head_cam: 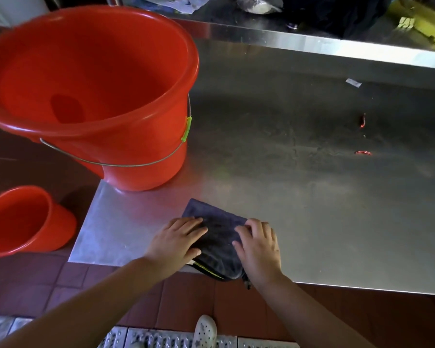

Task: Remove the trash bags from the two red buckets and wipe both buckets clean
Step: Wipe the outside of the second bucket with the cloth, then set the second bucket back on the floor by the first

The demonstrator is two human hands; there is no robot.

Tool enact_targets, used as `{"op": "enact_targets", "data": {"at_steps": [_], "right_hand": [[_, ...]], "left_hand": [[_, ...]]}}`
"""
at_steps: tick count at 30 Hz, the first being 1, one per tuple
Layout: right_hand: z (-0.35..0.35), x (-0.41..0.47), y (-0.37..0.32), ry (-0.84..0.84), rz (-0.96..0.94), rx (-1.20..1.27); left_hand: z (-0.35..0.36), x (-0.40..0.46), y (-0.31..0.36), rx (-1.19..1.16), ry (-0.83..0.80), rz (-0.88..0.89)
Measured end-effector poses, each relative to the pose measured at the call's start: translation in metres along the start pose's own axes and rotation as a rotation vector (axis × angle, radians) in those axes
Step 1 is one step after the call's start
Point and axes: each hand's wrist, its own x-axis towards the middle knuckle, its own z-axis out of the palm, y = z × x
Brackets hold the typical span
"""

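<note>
Both bare forearms reach in from six o'clock, and the left hand (177,241) and right hand (259,248) lie side by side on a folded dark blue-grey cloth (215,233) at the near edge of the brushed stainless-steel tabletop (312,184). Each hand rests palm-down on the cloth; the left's fingers are nearly straight and flat, the right's fingers bend slightly with their tips pressing the fabric, so neither grip closes around it. A yellow-striped hem of the cloth hangs just over the tabletop's edge between the wrists. At ten o'clock a large red plastic bucket (91,96) with a wire bail handle and a green clip stands on the tabletop's left corner, tilted toward the camera, its inside bare of any bag. At eight o'clock a smaller red plastic bucket (23,222) lies tipped on the red-brown tiled floor (35,280), its mouth also showing no bag. Two small red scraps (363,121) and a white paper bit (353,82) sit toward two o'clock, well apart from the hands. A white perforated shoe (205,331) shows at six o'clock.
</note>
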Motion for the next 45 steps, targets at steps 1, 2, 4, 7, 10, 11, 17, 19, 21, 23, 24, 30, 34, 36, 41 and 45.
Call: {"op": "enact_targets", "data": {"at_steps": [1, 2, 4, 7, 10, 11, 17, 19, 21, 23, 24, 30, 34, 36, 41, 45], "right_hand": [[0.002, 0.000, 0.001, -0.038, -0.010, -0.027], [0.003, 0.001, 0.003, -0.088, 0.011, -0.016], [0.003, 0.003, 0.010, -0.178, 0.080, 0.065], [-0.003, 0.010, 0.013, -0.223, 0.059, 0.061], [-0.028, 0.029, -0.003, -0.163, -0.015, 0.089], [-0.038, 0.038, -0.012, -0.121, -0.032, 0.145], [-0.108, 0.106, -0.087, 0.143, -0.172, 0.401], [-0.127, 0.126, -0.112, 0.266, -0.158, 0.513], [-0.141, 0.143, -0.135, 0.336, -0.041, 0.656], [-0.150, 0.160, -0.157, 0.333, 0.170, 0.844], [-0.153, 0.168, -0.167, 0.304, 0.288, 0.954], [-0.149, 0.195, -0.229, 0.249, 0.460, 1.039], [-0.127, 0.218, -0.293, 0.262, 0.439, 1.035], [-0.109, 0.232, -0.338, 0.265, 0.438, 1.043], [-0.053, 0.274, -0.444, 0.200, 0.499, 1.106], [0.001, 0.298, -0.486, 0.138, 0.624, 1.160]], "left_hand": [[0.000, 0.002, -0.001, 0.032, -0.078, -0.026], [0.003, 0.002, -0.004, 0.061, -0.137, -0.028], [0.010, -0.002, -0.015, 0.091, -0.270, -0.016], [0.004, -0.020, -0.034, 0.044, -0.319, -0.067], [-0.025, -0.051, -0.057, -0.121, -0.207, -0.259], [-0.037, -0.063, -0.065, -0.142, -0.132, -0.331], [-0.137, -0.096, -0.114, -0.200, 0.559, -0.785], [-0.167, -0.092, -0.126, -0.240, 0.753, -0.868], [-0.191, -0.081, -0.136, -0.322, 0.860, -0.943], [-0.208, -0.069, -0.147, -0.446, 0.838, -1.046], [-0.213, -0.064, -0.152, -0.537, 0.800, -1.089], [-0.222, -0.066, -0.211, -1.228, 0.851, -0.985], [-0.221, -0.096, -0.284, -1.304, 0.889, -0.947], [-0.223, -0.117, -0.327, -1.282, 0.890, -0.956], [-0.229, -0.163, -0.433, -1.203, 0.868, -1.030], [-0.219, -0.170, -0.496, -1.088, 0.831, -1.076]]}}
